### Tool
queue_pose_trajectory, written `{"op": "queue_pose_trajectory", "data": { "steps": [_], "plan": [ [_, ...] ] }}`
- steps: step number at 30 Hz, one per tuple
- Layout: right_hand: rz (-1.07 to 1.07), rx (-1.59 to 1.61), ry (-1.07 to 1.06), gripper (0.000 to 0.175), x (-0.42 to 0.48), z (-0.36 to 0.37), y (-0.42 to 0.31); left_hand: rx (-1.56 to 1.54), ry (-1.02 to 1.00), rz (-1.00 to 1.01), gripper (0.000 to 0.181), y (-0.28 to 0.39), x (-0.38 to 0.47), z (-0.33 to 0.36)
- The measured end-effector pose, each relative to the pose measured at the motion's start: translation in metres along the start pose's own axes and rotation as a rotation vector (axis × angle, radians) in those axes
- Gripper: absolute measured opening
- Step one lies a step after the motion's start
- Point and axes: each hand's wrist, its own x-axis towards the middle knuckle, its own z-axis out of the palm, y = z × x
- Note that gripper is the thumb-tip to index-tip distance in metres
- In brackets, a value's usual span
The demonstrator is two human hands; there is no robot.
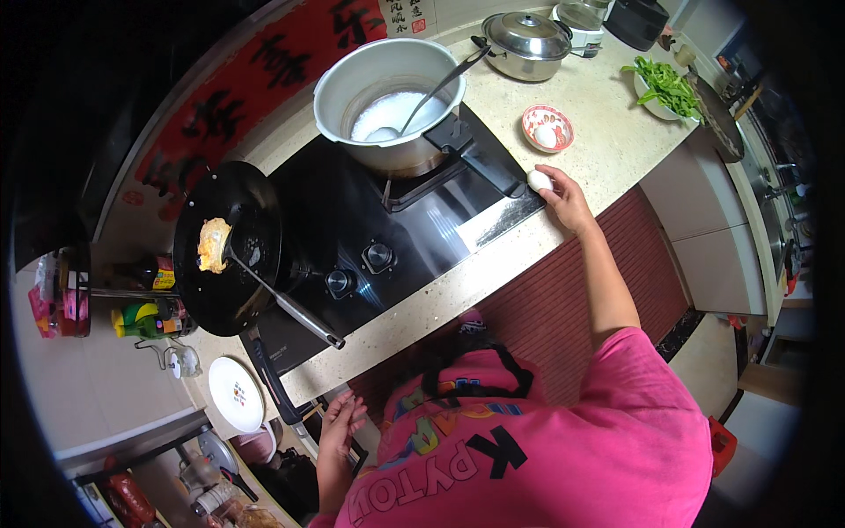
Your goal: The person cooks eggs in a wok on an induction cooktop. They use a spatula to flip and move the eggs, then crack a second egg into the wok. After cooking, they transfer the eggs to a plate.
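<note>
My right hand [564, 201] grips a white egg [539, 180] at the right end of the gas hob, its fingertips around the shell. Just beyond that hand, a red-and-white patterned bowl [560, 117] has another egg [545, 136] inside. My left hand [340, 421] hangs in front of the counter with loosely bent fingers and nothing visible in it. The wok handle [274, 379] is close by. In the black wok [257, 204], a fried egg [214, 244] lies at the head of a metal spatula [294, 309], whose handle extends over the rim.
A deep aluminium pot [330, 109] holds cloudy liquid and a ladle [432, 92]; its handle [492, 168] projects toward my right hand. A white plate [236, 395] sits left of the wok handle. Farther right are a lidded steel pot [526, 49] and a bowl of leafy greens [668, 86].
</note>
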Motion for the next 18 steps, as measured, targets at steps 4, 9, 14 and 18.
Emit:
{"op": "queue_pose_trajectory", "data": {
  "steps": [4,9,14,18],
  "plan": [
    [-0.106,0.183,0.038,0.046,0.005,-0.007,0.000,-0.014,-0.032,0.027,0.037,0.023,-0.006,0.035],
    [-0.017,0.033,-0.110,0.047,0.008,-0.011,-0.003,0.075,-0.161,0.094,0.037,0.054,-0.006,0.088],
    [0.034,0.040,-0.094,0.048,0.007,-0.017,0.000,0.130,-0.313,0.129,0.038,0.084,-0.009,0.132],
    [0.036,0.256,-0.127,0.050,0.001,-0.026,-0.007,0.223,-0.445,0.206,0.038,0.113,-0.010,0.175]
  ]
}}
